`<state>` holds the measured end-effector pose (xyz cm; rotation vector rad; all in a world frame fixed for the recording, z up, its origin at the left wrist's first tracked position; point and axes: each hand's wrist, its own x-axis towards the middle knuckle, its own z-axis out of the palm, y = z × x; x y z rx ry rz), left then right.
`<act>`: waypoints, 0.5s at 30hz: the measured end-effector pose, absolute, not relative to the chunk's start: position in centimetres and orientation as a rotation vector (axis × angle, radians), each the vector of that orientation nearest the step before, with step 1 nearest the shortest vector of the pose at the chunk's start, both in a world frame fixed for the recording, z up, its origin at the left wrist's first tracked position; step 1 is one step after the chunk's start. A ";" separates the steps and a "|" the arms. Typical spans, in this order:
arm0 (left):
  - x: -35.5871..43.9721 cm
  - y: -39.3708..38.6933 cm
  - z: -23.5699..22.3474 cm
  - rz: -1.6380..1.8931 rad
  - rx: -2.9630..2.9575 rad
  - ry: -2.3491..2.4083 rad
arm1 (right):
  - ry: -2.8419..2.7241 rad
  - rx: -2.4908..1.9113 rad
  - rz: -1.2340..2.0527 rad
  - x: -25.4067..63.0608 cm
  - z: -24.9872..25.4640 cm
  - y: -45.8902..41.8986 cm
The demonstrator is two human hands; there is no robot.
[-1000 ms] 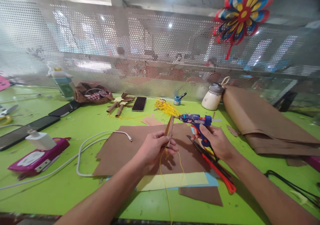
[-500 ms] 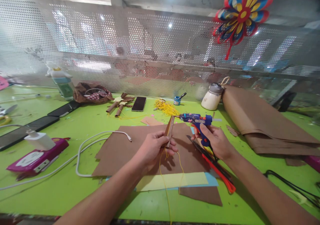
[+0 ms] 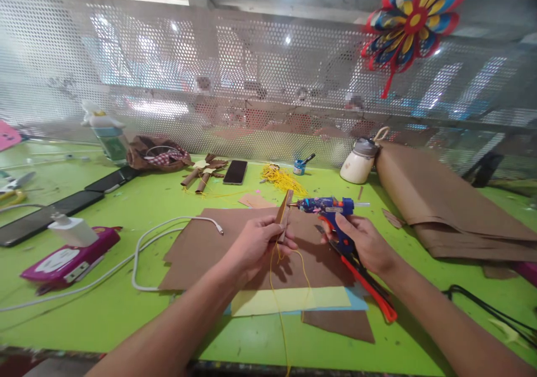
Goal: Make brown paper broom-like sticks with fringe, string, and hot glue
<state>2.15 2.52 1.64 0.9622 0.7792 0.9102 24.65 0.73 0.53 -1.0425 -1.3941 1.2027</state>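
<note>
My left hand is closed around a folded strip of brown paper, which stands up between thumb and fingers. Yellow string hangs from the strip down past the table edge. In my right hand is a blue glue gun, its nozzle pointing left at the upper part of the strip; whether they touch I cannot tell. A clear glue stick pokes out of its back. Under that hand lies a red-handled tool, partly hidden. Beneath both hands are brown paper sheets and a pale yellow strip.
A white cable and a magenta power strip lie left. Further back are brown paper rolls, a phone, yellow string, a small blue jar and a white bottle. Folded brown paper lies right.
The glue gun's nozzle has shifted slightly down and left along the paper strip. My left hand keeps its hold. The whole view has moved a little.
</note>
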 end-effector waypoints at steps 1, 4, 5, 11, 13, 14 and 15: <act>2.1 2.5 1.7 0.907 0.961 0.782 | -1.406 -1.052 1.208 24.6 0.5 0.6; 2.1 2.5 2.0 0.897 0.953 0.788 | -1.427 -1.049 1.224 24.5 0.5 0.4; 2.1 2.5 2.1 0.895 0.951 0.786 | -1.426 -1.039 1.232 24.5 0.5 0.3; 1.9 2.7 2.2 0.912 0.954 0.774 | -1.425 -1.020 1.262 24.4 0.4 0.1; 1.9 2.7 2.2 0.923 0.959 0.787 | -1.443 -1.022 1.251 24.5 0.3 0.1; 1.9 2.7 2.1 0.928 0.962 0.795 | -1.454 -1.021 1.246 24.6 0.2 0.1; 1.9 2.8 2.1 0.931 0.965 0.803 | -1.463 -1.018 1.243 24.6 0.1 0.1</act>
